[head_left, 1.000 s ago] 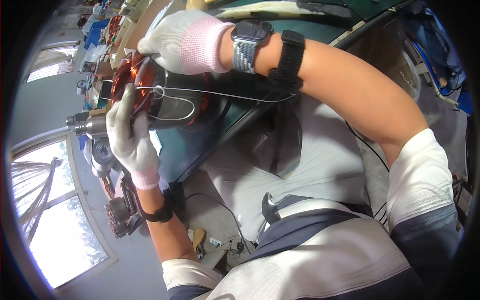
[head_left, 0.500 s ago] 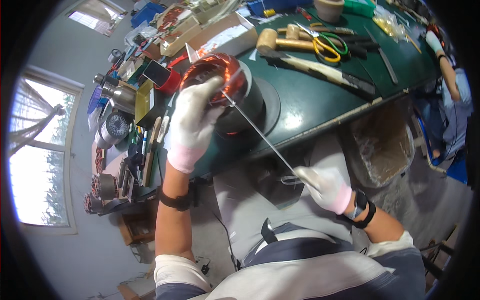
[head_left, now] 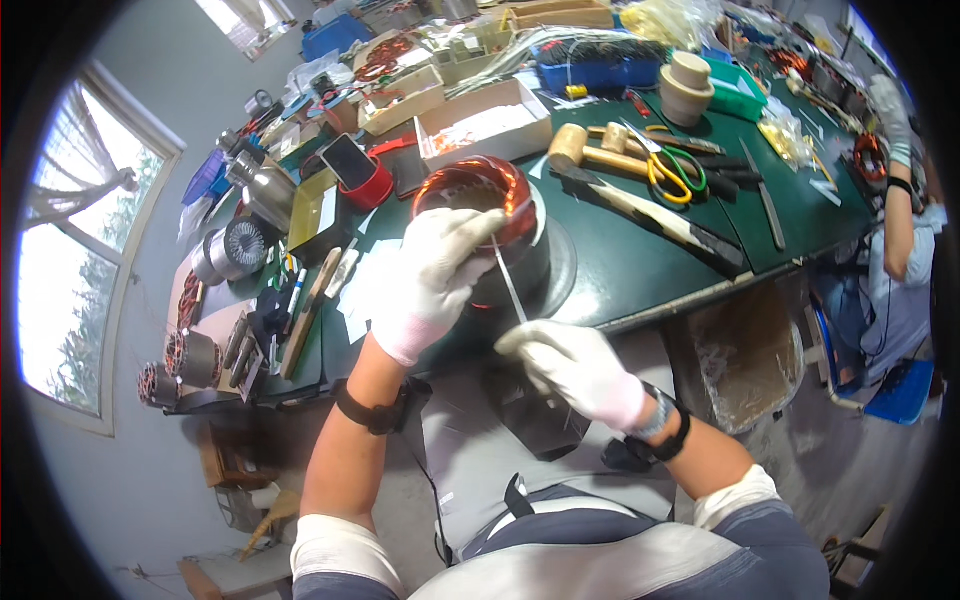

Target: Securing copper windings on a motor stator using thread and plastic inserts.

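A motor stator with copper windings (head_left: 515,190) sits in a dark cylindrical holder (head_left: 520,265) on a round grey base, at the table's front edge. My left hand (head_left: 435,275), in a white glove, is closed at the near rim of the winding; its fingertips partly hide that spot. From there a white cord (head_left: 511,285) runs taut down to my right hand (head_left: 575,365). That gloved hand is closed on the cord in front of the table edge, above my lap.
Two wooden mallets (head_left: 568,148), scissors (head_left: 668,172) and a brush-like tool (head_left: 655,215) lie right of the stator. Behind it stands a white box (head_left: 485,130). Left are a phone on a red holder (head_left: 358,170) and wire spools (head_left: 232,250). Another person's arm (head_left: 897,225) reaches in at far right.
My right hand has moved up and left, closer to the stator, so the stretch of cord between my hands is shorter. My left hand stays at the winding. The view has shifted.
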Available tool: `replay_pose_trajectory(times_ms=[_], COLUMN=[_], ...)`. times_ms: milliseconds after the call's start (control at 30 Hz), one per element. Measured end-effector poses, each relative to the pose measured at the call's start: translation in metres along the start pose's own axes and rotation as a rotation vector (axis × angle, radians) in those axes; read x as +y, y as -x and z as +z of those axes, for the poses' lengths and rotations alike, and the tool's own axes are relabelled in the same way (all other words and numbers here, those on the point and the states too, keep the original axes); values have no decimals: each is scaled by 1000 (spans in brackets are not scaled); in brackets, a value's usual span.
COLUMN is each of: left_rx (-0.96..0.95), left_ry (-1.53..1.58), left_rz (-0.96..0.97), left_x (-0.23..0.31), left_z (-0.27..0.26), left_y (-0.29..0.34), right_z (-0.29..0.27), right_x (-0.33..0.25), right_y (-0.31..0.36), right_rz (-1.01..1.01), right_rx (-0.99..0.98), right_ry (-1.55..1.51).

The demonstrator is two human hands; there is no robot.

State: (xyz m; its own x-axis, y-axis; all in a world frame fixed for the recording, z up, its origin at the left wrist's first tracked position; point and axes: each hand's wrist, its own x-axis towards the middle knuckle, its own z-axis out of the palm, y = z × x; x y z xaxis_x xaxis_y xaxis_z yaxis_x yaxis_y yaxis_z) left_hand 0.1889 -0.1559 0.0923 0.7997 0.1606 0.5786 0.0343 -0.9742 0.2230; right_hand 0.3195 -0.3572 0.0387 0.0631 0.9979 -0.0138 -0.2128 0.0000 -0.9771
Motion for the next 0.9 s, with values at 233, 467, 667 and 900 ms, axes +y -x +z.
replay_pose_trajectory(times_ms=[233,467,667,900], left_rx=[56,104,131,32], left_ry=[122,82,70,82], left_rz=[78,128,96,-8], left_x=[-16,-24,-21,-8], left_z=[8,15,10,8], left_y=[3,4,11,-1], right_z=[-6,14,24,11], right_x=[-65,-12,-27,-18], right_y=[-94,-35,-29,-32], right_rz=[-722,-433,-443,-539], right_rx=[100,347,353,327], right_ry=[-17,-120,97,316])
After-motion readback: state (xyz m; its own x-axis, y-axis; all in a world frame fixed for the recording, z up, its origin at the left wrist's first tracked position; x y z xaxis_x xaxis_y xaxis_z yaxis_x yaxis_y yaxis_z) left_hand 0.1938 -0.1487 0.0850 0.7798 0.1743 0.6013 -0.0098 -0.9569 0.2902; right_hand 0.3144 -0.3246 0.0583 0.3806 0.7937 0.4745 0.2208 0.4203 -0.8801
